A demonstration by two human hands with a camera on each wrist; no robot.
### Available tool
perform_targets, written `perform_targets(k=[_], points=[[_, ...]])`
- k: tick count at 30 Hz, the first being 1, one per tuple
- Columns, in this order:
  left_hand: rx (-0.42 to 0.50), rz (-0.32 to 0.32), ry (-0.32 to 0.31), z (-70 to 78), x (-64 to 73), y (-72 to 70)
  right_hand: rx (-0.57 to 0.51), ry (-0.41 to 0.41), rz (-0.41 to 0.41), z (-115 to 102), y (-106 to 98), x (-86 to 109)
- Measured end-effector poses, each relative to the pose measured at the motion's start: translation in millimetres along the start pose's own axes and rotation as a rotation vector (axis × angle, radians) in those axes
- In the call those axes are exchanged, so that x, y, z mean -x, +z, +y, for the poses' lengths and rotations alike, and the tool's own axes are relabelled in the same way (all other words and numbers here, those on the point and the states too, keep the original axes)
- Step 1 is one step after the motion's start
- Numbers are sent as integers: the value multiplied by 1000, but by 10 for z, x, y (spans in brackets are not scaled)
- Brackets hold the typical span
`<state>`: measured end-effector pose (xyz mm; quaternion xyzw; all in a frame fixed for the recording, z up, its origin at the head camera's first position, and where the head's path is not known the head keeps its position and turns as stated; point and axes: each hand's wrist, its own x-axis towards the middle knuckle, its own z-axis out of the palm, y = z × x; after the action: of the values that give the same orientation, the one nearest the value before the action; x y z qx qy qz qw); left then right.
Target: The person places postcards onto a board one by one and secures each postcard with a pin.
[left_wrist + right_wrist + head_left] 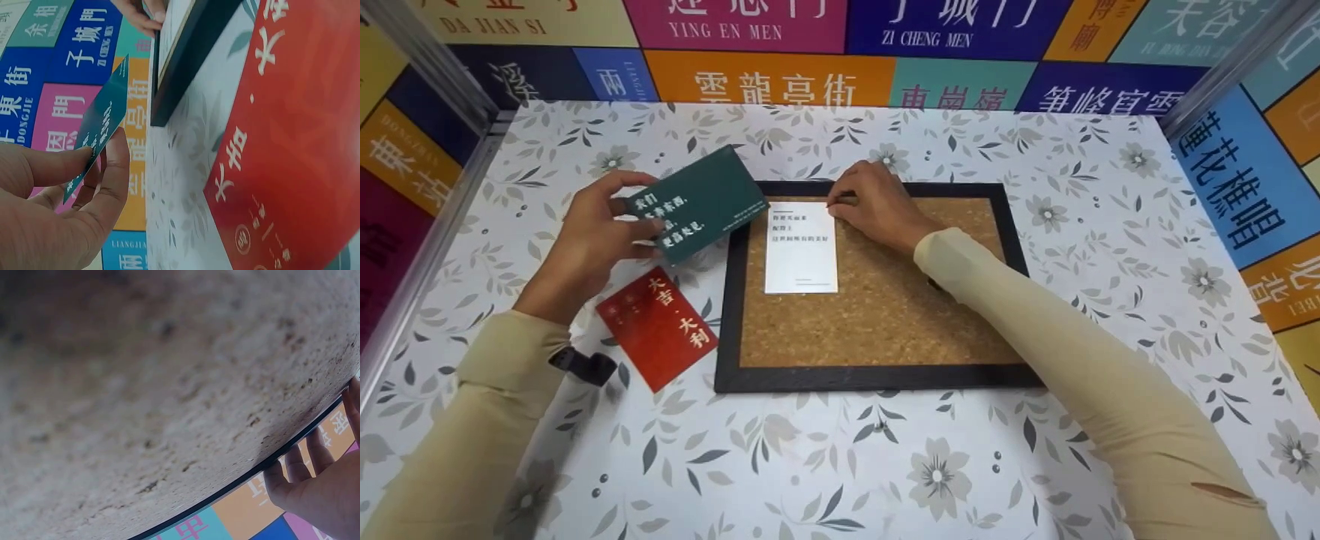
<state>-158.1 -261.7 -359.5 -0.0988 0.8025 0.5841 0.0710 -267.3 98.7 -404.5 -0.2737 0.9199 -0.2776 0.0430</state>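
Observation:
My left hand (596,225) pinches a dark green card (709,199) with white print between thumb and fingers, tilted above the table by the board's upper left corner. A white card (801,251) with dark print lies upright on a cork board (885,322) with a black frame. At that card's top right corner, the curled fingers of my right hand (877,202) pinch what looks like a small reddish pin, mostly hidden by the fingertips. In the right wrist view the cork surface (169,410) fills most of the picture, and the right hand (320,489) shows at its edge.
A red card (656,330) with gold characters lies left of the board, partly below my left hand. The table (825,457) has a floral cover. Coloured panels with Chinese lettering (765,82) stand along the back and sides.

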Motion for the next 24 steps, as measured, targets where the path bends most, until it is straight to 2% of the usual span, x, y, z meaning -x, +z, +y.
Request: perform_targets(k=[6, 11, 17, 24], points=[[3, -34, -27, 47, 48, 112, 0, -1, 2, -4, -3, -1], [11, -75, -19, 42, 95, 182, -2, -3, 3, -2, -3, 1], [13, -109, -44, 47, 128, 250, -3, 2, -9, 5, 4, 10], [20, -142, -32, 31, 177, 348, -9, -20, -1, 15, -8, 9]])
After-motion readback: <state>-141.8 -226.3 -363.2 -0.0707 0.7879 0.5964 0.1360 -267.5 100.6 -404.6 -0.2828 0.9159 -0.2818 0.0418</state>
